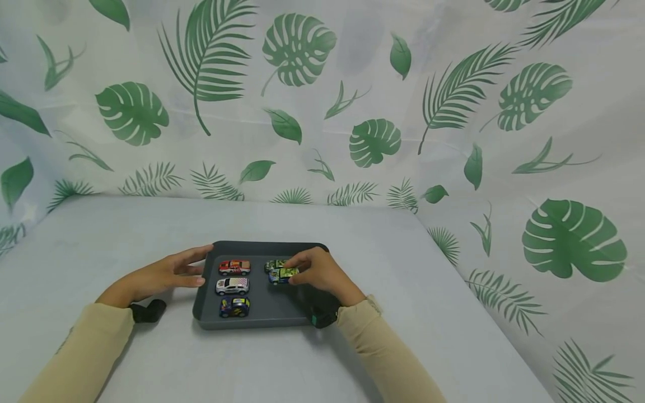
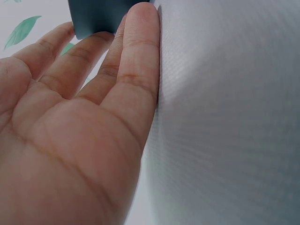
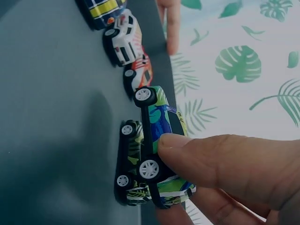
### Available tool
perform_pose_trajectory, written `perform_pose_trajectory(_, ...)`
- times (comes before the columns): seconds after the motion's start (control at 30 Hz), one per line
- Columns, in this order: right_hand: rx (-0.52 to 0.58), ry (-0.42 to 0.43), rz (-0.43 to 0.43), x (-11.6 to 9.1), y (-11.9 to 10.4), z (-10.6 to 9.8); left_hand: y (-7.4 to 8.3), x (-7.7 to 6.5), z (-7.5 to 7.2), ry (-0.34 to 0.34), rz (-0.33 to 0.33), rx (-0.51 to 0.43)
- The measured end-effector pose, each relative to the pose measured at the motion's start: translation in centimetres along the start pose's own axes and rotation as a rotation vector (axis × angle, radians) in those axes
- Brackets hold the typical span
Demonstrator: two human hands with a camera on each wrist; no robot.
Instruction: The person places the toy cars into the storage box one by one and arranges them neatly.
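Note:
My right hand [image 1: 319, 272] pinches a blue and green toy car [image 3: 161, 122] between thumb and fingers, holding it raised a little over the tray. Right behind it, a dark green patterned toy car [image 3: 131, 154] stands on the tray floor. The left hand [image 1: 168, 274] rests its straight, spread fingers against the left side of the grey tray [image 1: 272, 323]. In the left half of the tray, a red toy car [image 1: 234, 267], a white toy car [image 1: 232, 286] and a dark blue toy car [image 1: 234, 307] stand in a column.
The tray lies on a white-covered table [image 1: 252, 364]. A white curtain [image 1: 342, 129] printed with green leaves hangs behind the table and along its right side. Both wrists wear black straps with small devices.

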State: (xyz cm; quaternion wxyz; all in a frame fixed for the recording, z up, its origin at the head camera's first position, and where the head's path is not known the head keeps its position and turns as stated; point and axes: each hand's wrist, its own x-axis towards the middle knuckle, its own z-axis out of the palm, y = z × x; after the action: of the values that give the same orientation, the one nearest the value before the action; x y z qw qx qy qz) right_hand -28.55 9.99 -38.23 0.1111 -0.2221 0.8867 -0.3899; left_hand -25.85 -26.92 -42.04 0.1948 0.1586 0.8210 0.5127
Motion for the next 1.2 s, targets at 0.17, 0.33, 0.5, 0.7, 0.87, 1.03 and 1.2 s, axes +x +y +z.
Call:
perform_pose_trajectory(0.17, -0.020, -0.012, 0.056, 0.6, -0.2, 0.3, 0.1, 0.0, 0.0, -0.002, -0.002, -0.004)
perform_pose_trajectory(0.33, -0.061, -0.027, 0.088, 1.1, -0.4, 0.6, 0.2, 0.1, 0.1, 0.000, -0.001, -0.003)
perform_pose_trajectory(0.5, -0.112, -0.037, 0.095, 1.3, -0.7, 0.9, 0.2, 0.1, 0.1, -0.001, 0.003, 0.001)
perform_pose_trajectory(0.7, -0.197, -0.048, 0.088, 1.5, -1.3, 1.1, 0.1, 0.2, 0.0, 0.003, 0.000, 0.010)
perform_pose_trajectory(0.87, -0.239, -0.040, 0.096, 1.5, -1.5, 1.3, 0.1, 0.1, 0.0, 0.003, -0.005, 0.003)
perform_pose_trajectory(1.03, -0.272, -0.035, 0.085, 1.5, -1.7, 1.4, 0.2, 0.1, 0.1, 0.005, -0.009, -0.003)
perform_pose_trajectory(1.2, -0.277, -0.042, 0.082, 1.0, -2.4, 1.1, 0.2, -0.1, 0.1, 0.005, -0.004, 0.000)
